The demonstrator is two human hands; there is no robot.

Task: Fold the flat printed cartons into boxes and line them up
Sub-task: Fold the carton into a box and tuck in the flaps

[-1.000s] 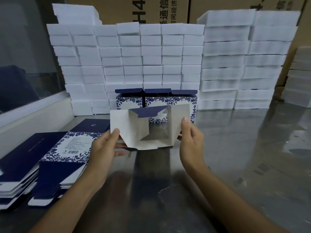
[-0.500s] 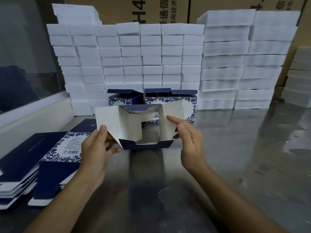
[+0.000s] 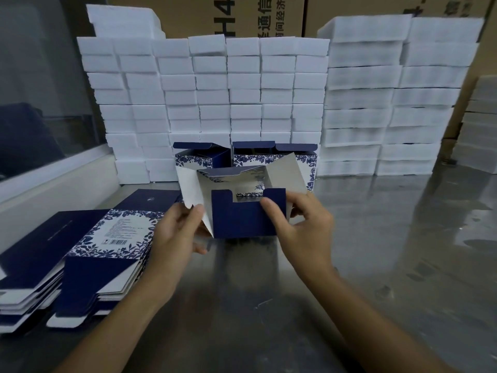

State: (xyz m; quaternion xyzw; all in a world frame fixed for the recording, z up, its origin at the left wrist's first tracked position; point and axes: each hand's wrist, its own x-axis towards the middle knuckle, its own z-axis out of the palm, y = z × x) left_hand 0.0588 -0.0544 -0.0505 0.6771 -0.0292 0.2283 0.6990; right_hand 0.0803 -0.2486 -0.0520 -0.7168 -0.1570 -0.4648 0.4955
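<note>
Behind the work place, white foam blocks (image 3: 242, 84) stand in tall stacks against brown shipping cartons (image 3: 242, 14) with printed characters. A shiny metal desk (image 3: 390, 251) carries everything, and it reflects the stacks.

Both hands hold 1 half-folded carton (image 3: 242, 208) in the air above the desk, near the middle of the view. Its end flaps are still open and show the white inside. A dark blue flap with a notch at its top edge faces the camera. The left hand (image 3: 174, 238) grips the left side of the carton, with the thumb on the white side flap and the fingers curled behind it. The right hand (image 3: 304, 224) pinches the right side, and its thumb presses on the blue flap.

Just behind the held carton, finished boxes (image 3: 269, 157) stand in a row at the foot of the foam stacks, with blue tops and a blue flower pattern on white sides. I can count 3 blue tops.

On the left of the desk lies a stack of flat cartons (image 3: 80, 251), dark blue with the same flower print and a barcode on the top sheet.
</note>
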